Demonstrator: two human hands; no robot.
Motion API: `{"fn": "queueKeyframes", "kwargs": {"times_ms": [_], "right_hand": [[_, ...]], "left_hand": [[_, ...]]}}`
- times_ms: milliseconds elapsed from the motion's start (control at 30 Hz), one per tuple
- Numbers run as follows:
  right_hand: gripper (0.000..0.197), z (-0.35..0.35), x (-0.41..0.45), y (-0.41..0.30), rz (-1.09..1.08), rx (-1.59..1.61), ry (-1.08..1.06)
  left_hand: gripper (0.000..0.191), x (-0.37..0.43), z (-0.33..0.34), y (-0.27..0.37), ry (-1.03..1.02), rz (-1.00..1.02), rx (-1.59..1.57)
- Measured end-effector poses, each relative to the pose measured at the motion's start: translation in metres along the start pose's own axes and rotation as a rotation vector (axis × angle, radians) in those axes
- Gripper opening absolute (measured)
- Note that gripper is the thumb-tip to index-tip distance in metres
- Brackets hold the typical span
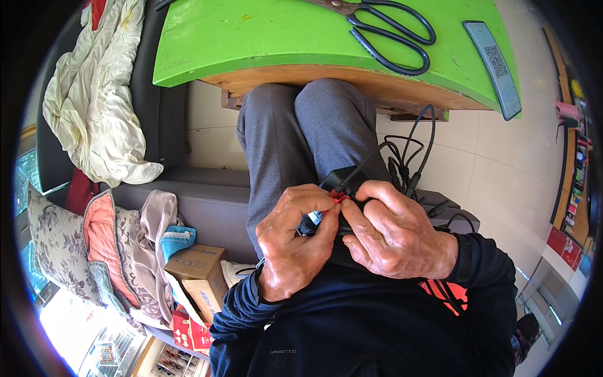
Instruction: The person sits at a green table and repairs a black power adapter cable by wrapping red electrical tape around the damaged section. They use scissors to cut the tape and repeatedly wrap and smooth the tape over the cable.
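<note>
A small red strip [337, 195], perhaps tape or cloth, is pinched between the thumb and forefinger of my left hand [297, 240]. From the other side my right hand [400, 231] meets it with its fingertips, the fingers bent. Right behind the strip lies a black box-shaped device [343, 178], like a power adapter, with a cord running from it. My right hand partly hides it. Black cables [406, 162] with plugs bunch beside my right knee. Something pale blue shows below my left fingers, too covered to identify.
The green tabletop [264, 33] ahead holds large scissors [393, 35] and a phone [492, 68] near its right edge. Left, a dark sofa [207, 202] bears a white cloth [94, 103], a floral cushion [56, 245] and a cardboard box [200, 264].
</note>
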State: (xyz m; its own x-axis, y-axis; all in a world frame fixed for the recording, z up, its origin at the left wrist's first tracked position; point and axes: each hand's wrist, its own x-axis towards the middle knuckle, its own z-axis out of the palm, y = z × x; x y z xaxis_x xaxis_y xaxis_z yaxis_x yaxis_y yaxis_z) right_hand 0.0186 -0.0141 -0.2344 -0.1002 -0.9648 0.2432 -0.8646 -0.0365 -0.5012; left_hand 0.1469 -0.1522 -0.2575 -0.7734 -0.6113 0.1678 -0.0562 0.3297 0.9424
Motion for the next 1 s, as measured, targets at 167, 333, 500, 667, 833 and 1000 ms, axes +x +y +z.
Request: {"fn": "queueKeyframes", "kwargs": {"times_ms": [167, 333, 500, 667, 833, 1000], "right_hand": [[0.055, 0.0006, -0.0006, -0.0001, 0.009, -0.043, -0.028], [0.053, -0.0019, -0.0008, 0.0002, -0.012, -0.126, -0.081], [0.053, -0.0046, -0.0005, -0.0005, 0.017, -0.104, -0.097], [0.056, -0.003, -0.0001, -0.0012, 0.002, -0.116, -0.074], [0.056, -0.0027, -0.0007, -0.001, -0.009, -0.137, -0.091], [0.059, 0.0008, -0.0015, 0.0008, -0.03, -0.12, -0.045]], "left_hand": [[0.021, 0.0009, -0.0012, 0.0008, -0.016, -0.018, -0.012], [0.022, 0.0048, -0.0061, 0.0036, -0.059, -0.017, -0.003], [0.023, 0.0058, -0.0083, 0.0041, -0.095, 0.006, -0.032], [0.026, 0.0035, -0.0084, 0.0037, -0.078, 0.121, 0.031], [0.025, 0.0016, -0.0065, 0.0044, -0.054, 0.168, 0.085], [0.028, 0.0014, -0.0056, 0.0035, -0.03, 0.132, 0.11]]}}
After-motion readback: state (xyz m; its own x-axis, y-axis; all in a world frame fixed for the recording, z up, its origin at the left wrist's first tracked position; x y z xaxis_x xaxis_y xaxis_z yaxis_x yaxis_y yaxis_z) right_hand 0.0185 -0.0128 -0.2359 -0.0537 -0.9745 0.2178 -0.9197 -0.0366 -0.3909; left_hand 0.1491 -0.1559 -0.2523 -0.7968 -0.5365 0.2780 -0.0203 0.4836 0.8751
